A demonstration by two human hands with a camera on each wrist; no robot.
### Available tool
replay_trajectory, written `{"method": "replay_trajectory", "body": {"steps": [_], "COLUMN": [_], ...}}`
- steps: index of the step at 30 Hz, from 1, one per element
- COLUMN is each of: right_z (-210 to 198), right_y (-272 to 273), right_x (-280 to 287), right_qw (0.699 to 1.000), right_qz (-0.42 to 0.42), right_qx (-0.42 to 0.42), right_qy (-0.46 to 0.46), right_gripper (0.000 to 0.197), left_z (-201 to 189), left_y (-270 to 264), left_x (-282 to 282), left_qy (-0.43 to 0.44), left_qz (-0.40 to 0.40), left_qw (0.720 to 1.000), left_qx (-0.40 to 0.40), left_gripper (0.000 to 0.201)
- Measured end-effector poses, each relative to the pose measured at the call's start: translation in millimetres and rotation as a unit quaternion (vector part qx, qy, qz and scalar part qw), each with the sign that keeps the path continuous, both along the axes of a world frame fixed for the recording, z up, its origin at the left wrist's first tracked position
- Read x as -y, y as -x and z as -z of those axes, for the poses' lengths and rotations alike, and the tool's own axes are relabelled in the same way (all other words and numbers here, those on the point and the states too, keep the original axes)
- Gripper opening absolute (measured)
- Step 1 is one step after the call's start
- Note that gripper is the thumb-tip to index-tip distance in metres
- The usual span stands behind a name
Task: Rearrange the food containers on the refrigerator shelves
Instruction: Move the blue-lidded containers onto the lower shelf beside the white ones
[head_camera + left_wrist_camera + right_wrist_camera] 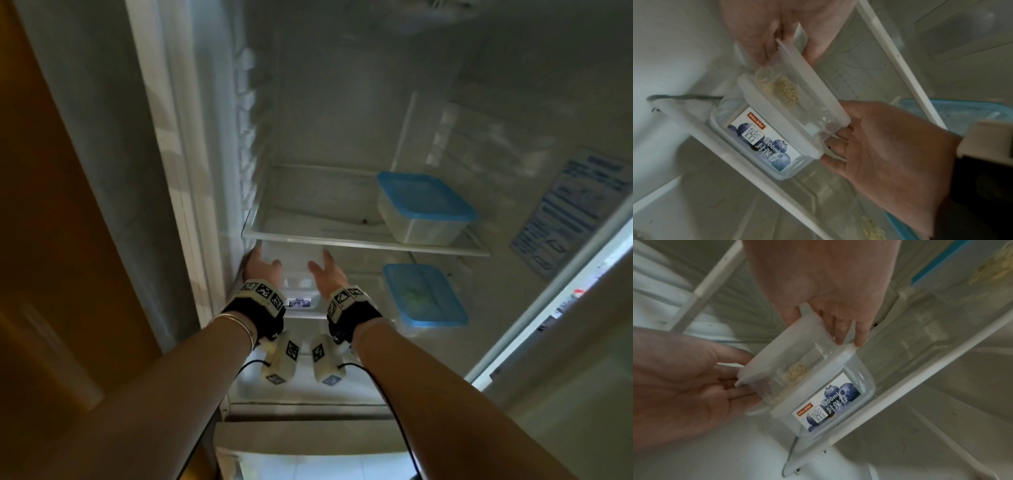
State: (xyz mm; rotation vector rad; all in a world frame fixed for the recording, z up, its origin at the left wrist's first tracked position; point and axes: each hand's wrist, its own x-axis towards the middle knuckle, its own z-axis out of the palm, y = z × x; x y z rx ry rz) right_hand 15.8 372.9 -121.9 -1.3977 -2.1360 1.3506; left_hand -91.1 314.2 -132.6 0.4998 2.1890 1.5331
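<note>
Both forearms fill the lower half of the head view, each with a black wrist strap carrying white marker blocks. Above them, near the frame's centre, the left hand (257, 265) and the right hand (327, 270) reach in beneath the upper shelf (363, 244) of the refrigerator.

Between the hands sits a small clear container (795, 104) with a frosted white lid and a pale clump of noodles inside. It rests on top of a larger clear container (764, 146) bearing a blueberry label, which stands on the lower shelf (701, 134) at centre-left of the left wrist view. In that view, the left hand's fingers press against the small container's upper end and the right hand's fingers touch its lower end; the fingers look fairly straight, flanking the box at a narrow spread matching its length.

At right of the head view, one blue-lidded container (424, 205) stands on the upper shelf, and another blue-lidded container (424, 296) lies below it, beside the right wrist.
</note>
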Motion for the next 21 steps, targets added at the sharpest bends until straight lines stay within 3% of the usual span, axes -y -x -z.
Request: {"method": "replay_trajectory", "body": {"steps": [12, 21], "right_z": [1, -3], "right_y": [-7, -26], "right_x": [-2, 0], "right_qw": [0.999, 0.997], "right_qz": [-0.035, -0.054], "right_qx": [0.005, 0.055], "right_qy": [0.005, -0.010], "right_gripper": [0.067, 0.064], "left_z": [-13, -23], "left_y": [-9, -26], "left_x": [0, 22], "left_qy": [0.039, 0.139], "left_qz": [-0.002, 0.042], "left_qw": [0.999, 0.985], "left_qx": [-0.022, -0.089], "left_gripper": [0.060, 0.055]}}
